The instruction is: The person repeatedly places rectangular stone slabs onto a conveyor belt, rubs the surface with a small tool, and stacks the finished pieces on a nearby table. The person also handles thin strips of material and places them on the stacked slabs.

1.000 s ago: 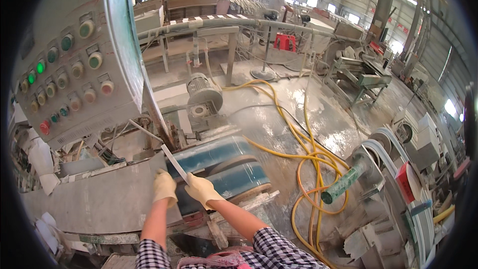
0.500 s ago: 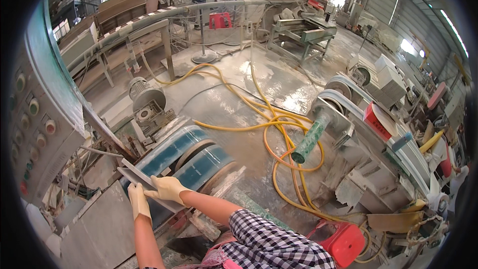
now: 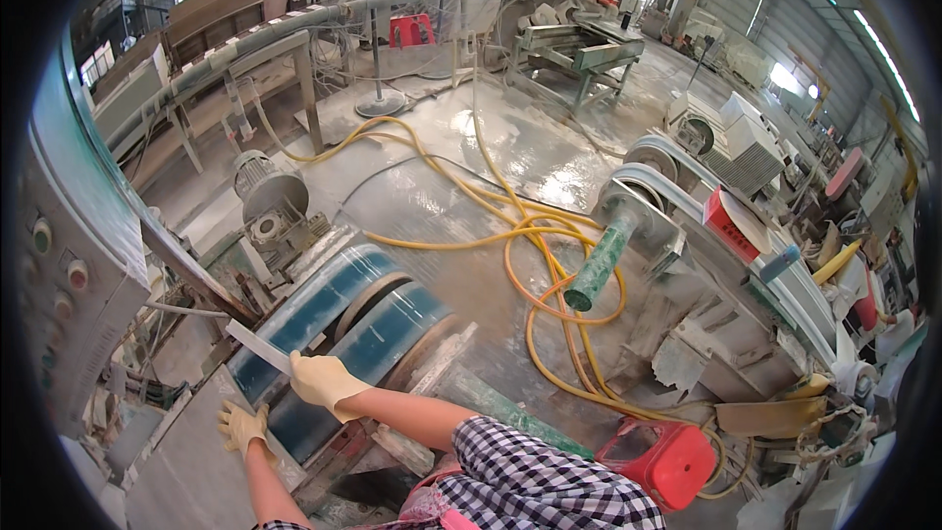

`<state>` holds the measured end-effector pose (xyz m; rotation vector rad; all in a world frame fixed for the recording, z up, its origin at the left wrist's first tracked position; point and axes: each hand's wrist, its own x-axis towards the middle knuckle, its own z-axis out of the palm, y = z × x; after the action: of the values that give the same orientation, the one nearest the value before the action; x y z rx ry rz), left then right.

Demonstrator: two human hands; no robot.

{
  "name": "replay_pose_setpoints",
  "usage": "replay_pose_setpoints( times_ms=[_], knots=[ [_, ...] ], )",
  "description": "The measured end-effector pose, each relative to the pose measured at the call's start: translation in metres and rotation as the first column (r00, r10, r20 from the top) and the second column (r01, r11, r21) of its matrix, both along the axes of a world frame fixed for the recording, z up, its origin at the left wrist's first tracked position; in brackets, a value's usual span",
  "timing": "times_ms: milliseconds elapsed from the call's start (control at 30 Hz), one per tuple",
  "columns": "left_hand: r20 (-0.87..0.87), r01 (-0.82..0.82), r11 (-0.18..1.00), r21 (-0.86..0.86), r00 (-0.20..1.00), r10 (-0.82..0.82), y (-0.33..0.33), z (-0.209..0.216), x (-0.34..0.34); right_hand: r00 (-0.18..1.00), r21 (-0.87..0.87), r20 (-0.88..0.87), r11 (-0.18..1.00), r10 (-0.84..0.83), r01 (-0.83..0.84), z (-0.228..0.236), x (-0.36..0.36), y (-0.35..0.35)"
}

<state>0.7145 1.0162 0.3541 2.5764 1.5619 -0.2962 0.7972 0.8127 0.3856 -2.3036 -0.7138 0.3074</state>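
Note:
My right hand, in a pale rubber glove, grips one end of a thin whitish-grey flat strip, perhaps stone or tile, seen nearly edge-on. The strip slants up and left over the blue belts of a belt machine, by the look of it a sander. Whether it touches the belt, I cannot tell. My left hand, gloved alike, has its fingers spread and holds nothing. It lies at the edge of a grey flat plate beside the belts.
A control panel with several buttons stands at the left. Behind the belts sits a motor. Yellow hoses coil over the wet floor. A red stool is near my right elbow, and another belt machine stands to the right.
My left hand has let go of the flat strip and moved down onto the grey plate. The right hand alone now holds the strip, turned more edge-on. The view has shifted slightly.

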Motion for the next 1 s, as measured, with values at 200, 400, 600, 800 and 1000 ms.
replay_pose_setpoints(
  times_ms=[200,400,600,800,1000],
  knots=[
    [-0.024,0.022,0.999,-0.037,0.999,-0.023,0.006,0.005,0.007,1.000,-0.024,0.009,1.000,-0.003,0.003,0.004,0.002,-0.003],
    [0.172,0.124,0.992,0.015,0.977,-0.125,0.025,-0.023,0.006,1.000,-0.044,-0.019,0.999,0.015,-0.016,0.006,0.006,-0.006],
    [0.741,0.323,0.853,-0.409,0.663,0.104,0.067,0.013,-0.038,1.000,-0.047,-0.015,0.999,0.003,-0.004,0.008,0.008,-0.006],
    [0.852,0.435,0.771,-0.466,0.455,0.258,-0.041,0.009,-0.005,0.998,-0.053,-0.013,0.997,0.062,-0.063,0.015,0.008,-0.013],
    [0.762,0.707,0.368,-0.603,0.376,0.526,-0.043,-0.024,0.026,0.989,-0.123,0.045,0.984,0.139,-0.132,0.018,0.011,-0.018]
  ],
)
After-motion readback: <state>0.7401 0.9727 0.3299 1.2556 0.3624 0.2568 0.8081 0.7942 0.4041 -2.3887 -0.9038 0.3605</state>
